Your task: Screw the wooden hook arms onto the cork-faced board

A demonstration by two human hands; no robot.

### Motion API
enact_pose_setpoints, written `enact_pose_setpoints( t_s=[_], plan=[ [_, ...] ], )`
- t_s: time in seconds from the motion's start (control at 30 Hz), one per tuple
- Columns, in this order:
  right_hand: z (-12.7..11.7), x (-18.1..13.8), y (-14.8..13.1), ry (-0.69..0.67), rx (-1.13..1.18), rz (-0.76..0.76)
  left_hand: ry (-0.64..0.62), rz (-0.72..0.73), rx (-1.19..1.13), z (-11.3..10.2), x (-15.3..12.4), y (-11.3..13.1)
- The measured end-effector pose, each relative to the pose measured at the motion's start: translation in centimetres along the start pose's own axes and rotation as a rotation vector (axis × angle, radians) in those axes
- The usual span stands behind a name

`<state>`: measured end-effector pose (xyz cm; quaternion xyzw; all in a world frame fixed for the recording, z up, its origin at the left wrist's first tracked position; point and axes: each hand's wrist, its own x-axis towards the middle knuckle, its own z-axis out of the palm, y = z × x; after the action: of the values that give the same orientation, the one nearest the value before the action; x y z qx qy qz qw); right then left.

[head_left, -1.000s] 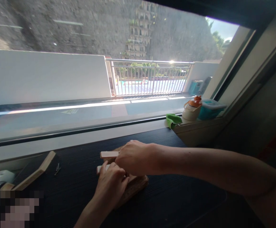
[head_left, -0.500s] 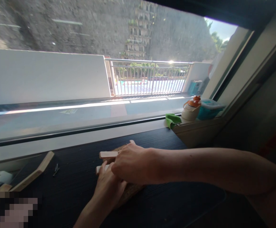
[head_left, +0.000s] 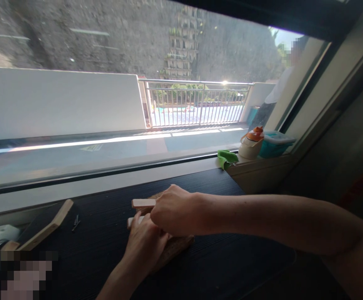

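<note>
- Steadying the work seems to be the step in hand: our left hand (head_left: 145, 237) is half curled and has hold of the near strip (head_left: 129, 223), whose left end sticks out past the fingers.
- Under both hands lies the rough brown block (head_left: 178, 248), on the dark table (head_left: 103, 237).
- Crossing from the right, our right hand (head_left: 178, 210) is bent into a loose fist over the far strip (head_left: 142, 203); we cannot tell what, if anything, it grips.
- As we judge it, the next move calls for a firm left hold, with the right hand's force clear of our left fingers.
- To the left, thin screws (head_left: 75, 223) lie near the angled wood (head_left: 52, 225).
- Far right, on the sill, sit the green cloth (head_left: 227, 158), bottle (head_left: 249, 146) and box (head_left: 275, 145), well apart from our work.
</note>
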<state>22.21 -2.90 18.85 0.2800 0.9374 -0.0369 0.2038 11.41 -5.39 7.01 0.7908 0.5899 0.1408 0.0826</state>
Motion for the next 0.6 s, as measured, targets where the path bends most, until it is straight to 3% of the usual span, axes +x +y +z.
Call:
enact_pose_setpoints(
  t_s=[0.13, 0.33, 0.6],
  plan=[
    [0.5, 0.4, 0.5, -0.008, 0.024, -0.001, -0.017, 0.031, -0.032, -0.6, 0.0, 0.4],
    [2.1, 1.1, 2.0, 0.127, 0.012, -0.023, -0.035, 0.043, -0.017, -1.0, -0.2, 0.6],
    [-0.1, -0.3, 1.0, 0.067, -0.001, -0.139, 0.001, 0.005, -0.006, 0.1, -0.3, -0.2]
  ],
)
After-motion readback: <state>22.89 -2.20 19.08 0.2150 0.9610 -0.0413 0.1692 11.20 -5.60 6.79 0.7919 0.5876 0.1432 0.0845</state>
